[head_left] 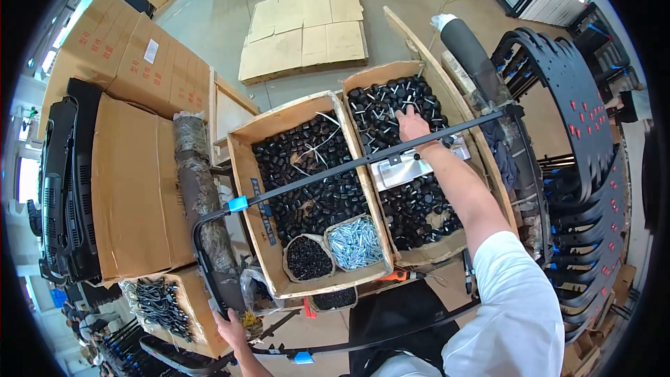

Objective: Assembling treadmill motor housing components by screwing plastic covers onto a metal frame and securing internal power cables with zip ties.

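A large black tubular metal frame [307, 183] with rounded corners lies in front of me, its far bar crossing above two open boxes. My left hand [230, 328] is closed around the frame's left side, near its lower corner. Beyond the far bar, my right hand [413, 128] reaches down into black screw knobs [377, 108] with silver bolts in the right cardboard box [347, 84]. Its fingers are bent together among the knobs; what they hold is hidden. Blue clips [238, 204] sit on the frame. A shiny silver packet [391, 173] lies under my right forearm.
The left box [241, 167] holds black plastic parts, a carton of silver screws [354, 243] and one of small black pieces [308, 258]. Wrapped rolls [199, 188] flank the boxes. Curved black panels [572, 98] stand at right, tall cartons [132, 63] at left. An orange tool [399, 276] lies nearby.
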